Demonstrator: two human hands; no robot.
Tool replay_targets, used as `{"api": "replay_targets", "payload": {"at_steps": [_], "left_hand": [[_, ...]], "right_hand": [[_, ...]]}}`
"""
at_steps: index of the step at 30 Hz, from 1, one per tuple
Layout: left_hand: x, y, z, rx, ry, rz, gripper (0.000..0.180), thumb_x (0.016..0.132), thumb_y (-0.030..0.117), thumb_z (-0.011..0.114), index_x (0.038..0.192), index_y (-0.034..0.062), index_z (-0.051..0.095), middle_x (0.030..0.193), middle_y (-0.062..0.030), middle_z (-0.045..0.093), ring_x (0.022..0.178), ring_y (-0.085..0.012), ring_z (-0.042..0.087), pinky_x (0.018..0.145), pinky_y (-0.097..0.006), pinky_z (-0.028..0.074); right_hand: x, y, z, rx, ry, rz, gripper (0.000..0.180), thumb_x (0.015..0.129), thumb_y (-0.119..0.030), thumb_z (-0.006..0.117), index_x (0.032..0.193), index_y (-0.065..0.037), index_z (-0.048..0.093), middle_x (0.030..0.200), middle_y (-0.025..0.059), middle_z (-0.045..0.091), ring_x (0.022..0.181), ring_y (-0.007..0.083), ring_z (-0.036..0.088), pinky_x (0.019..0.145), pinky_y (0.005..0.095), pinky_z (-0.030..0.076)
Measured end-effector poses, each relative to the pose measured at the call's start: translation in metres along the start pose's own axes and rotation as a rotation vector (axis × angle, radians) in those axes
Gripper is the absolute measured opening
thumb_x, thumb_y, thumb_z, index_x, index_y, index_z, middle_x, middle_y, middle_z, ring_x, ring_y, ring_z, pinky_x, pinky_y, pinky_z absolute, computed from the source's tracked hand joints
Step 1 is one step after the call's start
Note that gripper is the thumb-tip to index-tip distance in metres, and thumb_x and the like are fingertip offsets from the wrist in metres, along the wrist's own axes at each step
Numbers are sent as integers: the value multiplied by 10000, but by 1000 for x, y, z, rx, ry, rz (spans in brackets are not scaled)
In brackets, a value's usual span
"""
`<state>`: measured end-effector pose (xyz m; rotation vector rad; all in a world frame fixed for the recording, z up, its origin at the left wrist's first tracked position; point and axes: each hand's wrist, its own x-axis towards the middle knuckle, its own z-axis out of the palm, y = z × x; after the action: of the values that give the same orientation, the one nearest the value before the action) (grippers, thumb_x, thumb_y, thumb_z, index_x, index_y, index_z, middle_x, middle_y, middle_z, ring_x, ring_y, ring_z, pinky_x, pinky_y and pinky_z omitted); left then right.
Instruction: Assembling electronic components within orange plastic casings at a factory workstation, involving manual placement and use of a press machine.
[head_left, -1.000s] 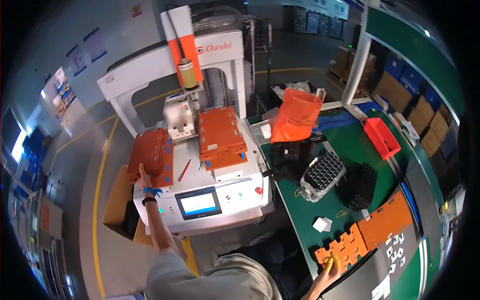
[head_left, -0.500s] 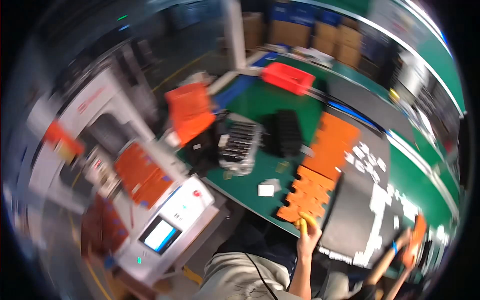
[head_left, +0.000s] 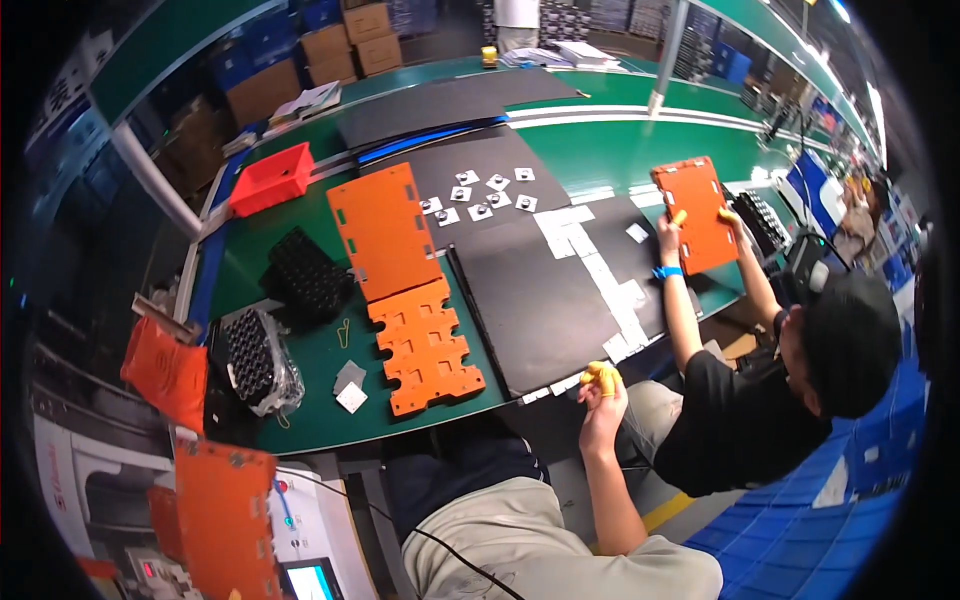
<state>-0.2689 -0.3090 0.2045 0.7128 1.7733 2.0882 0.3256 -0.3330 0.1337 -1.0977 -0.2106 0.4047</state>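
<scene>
My right hand point(head_left: 603, 415) is raised off the front edge of the bench, with yellow finger covers and fingers curled together. Whatever may be inside them is hidden. Of my left hand, at most a small yellow patch shows at the lower picture edge, against an orange perforated plate point(head_left: 225, 520) beside the machine; its grip is not visible. Nearer the bench middle, a flat orange plate point(head_left: 385, 230) lies end to end with a notched orange plate point(head_left: 425, 345). Small white squares with dark centres point(head_left: 480, 211) are scattered on the black mat point(head_left: 530, 320).
On my right a co-worker point(head_left: 760, 400) holds up another orange plate point(head_left: 697, 215). Black trays point(head_left: 308, 275), a plastic-wrapped tray of black parts point(head_left: 262, 360) and a red bin point(head_left: 272, 180) stand on the left of the green bench. A machine screen point(head_left: 313, 580) is at lower left.
My view has swung to the right, bringing the co-worker fully into sight. My right hand is now farther from the notched orange plate, with its fingers still curled.
</scene>
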Motion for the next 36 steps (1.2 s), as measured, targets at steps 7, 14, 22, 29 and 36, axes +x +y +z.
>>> {"api": "replay_targets", "payload": {"at_steps": [7,14,22,29,36], "left_hand": [[-63,38,202,-398,-796,-693,691,763,243,559,1399,22,403,1342,-203,514,1134,-379,572,948,-491,488],[-148,4,304,-440,-1099,-1032,569,732,171,575,1278,22,521,1216,-151,609,1073,-347,609,922,-449,503],[-197,-5,345,-481,-1284,-1119,532,723,92,567,1244,-8,523,1169,-140,610,1064,-325,607,944,-416,499],[-237,-8,387,-436,-1356,-1306,527,748,79,544,1265,-13,503,1199,-172,599,1103,-356,589,977,-474,483],[-305,-49,420,-464,-1432,-1632,544,713,49,537,1248,-39,489,1232,-187,573,1158,-372,547,1015,-504,450]], "right_hand": [[63,-11,-16,83,34,-130,372,1015,-240,492,1292,7,471,1209,127,579,1103,232,586,958,349,464],[164,-61,-16,-136,541,-581,460,937,-102,633,1291,44,378,1241,135,508,1094,182,531,948,300,437],[246,-72,-143,286,205,76,479,896,-153,656,1273,67,458,1196,191,607,1038,269,637,911,384,524],[226,-57,-129,328,93,42,419,886,-100,603,1260,56,496,1165,183,638,1023,306,658,914,431,541],[121,-97,-73,534,90,34,415,936,-160,567,1295,35,496,1244,179,611,1093,309,629,944,444,529]]}}
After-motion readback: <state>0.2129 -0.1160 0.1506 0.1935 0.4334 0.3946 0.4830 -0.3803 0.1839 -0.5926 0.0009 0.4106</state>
